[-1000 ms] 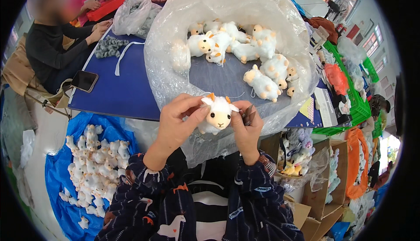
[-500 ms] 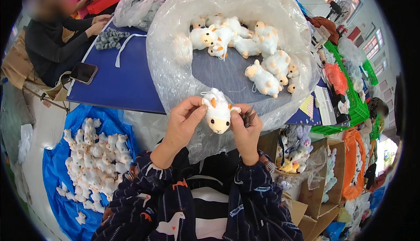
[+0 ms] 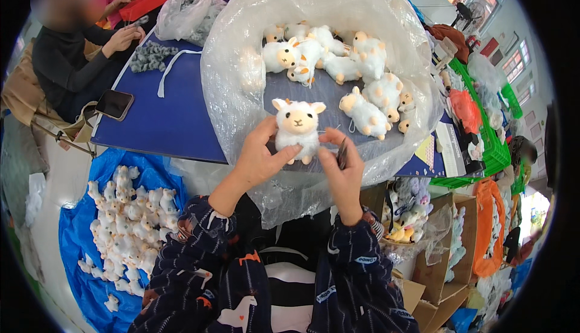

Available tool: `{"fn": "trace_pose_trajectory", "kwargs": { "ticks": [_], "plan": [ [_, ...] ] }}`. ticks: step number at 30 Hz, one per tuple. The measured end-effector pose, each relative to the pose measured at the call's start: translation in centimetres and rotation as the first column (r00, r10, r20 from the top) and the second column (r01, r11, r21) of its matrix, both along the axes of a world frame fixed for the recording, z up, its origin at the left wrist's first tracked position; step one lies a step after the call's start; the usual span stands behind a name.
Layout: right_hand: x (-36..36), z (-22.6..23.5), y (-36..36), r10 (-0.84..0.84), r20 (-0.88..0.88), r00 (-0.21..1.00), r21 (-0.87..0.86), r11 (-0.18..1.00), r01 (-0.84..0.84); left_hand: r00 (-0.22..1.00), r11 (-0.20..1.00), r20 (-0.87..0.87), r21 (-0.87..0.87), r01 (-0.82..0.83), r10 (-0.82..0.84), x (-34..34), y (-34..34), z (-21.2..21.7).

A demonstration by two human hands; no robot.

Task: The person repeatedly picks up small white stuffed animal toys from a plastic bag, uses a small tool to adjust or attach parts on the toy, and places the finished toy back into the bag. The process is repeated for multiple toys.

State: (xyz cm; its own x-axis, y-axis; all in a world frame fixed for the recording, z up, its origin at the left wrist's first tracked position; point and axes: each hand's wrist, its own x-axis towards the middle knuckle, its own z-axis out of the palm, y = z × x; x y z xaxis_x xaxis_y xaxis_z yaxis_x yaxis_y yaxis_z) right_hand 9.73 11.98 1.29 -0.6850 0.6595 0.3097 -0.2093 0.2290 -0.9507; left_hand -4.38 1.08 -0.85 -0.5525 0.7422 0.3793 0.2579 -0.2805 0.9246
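One plush [image 3: 298, 124] upright over the bag [image 3: 232, 61], left hand [image 3: 257, 159] pinching its body, right hand [image 3: 342, 173] holding a dark tool [image 3: 342, 154] just beside, best kept clear of it

There is one fluffy white, cream-faced plush animal [image 3: 297, 122], at least nine similar white plush toys [image 3: 367, 115] in one large translucent plastic bag [image 3: 232, 91], one dark rectangular phone [image 3: 113, 104], one narrow white strip [image 3: 162, 84], and one blue plastic sheet [image 3: 75, 224] under a heap of white plush pieces [image 3: 124, 230] too dense to count.
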Motion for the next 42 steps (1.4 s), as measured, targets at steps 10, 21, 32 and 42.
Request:
{"fn": "trace_pose_trajectory", "kwargs": {
  "ticks": [10,21,32,42],
  "plan": [
    [-0.7,-1.0,-0.5,-0.093,0.058,0.994,0.428,0.902,0.06,0.981,0.999,0.191,0.006,-0.032,0.03,0.2,0.7,0.7],
    [-0.8,-1.4,-0.8,-0.185,-0.022,0.983,0.644,0.749,0.155,0.969,1.0,0.246,-0.022,0.016,-0.01,-0.2,0.5,0.5],
    [-1.8,-0.6,0.5,-0.052,0.08,0.995,0.143,0.989,0.04,0.775,0.961,-0.575,0.081,-0.264,0.261,0.9,-1.0,0.5],
    [0.0,-1.9,-0.7,0.005,-0.037,0.999,0.673,0.739,0.021,0.897,0.997,0.436,0.049,0.063,-0.079,-0.3,-1.8,2.7]
  ]
}}
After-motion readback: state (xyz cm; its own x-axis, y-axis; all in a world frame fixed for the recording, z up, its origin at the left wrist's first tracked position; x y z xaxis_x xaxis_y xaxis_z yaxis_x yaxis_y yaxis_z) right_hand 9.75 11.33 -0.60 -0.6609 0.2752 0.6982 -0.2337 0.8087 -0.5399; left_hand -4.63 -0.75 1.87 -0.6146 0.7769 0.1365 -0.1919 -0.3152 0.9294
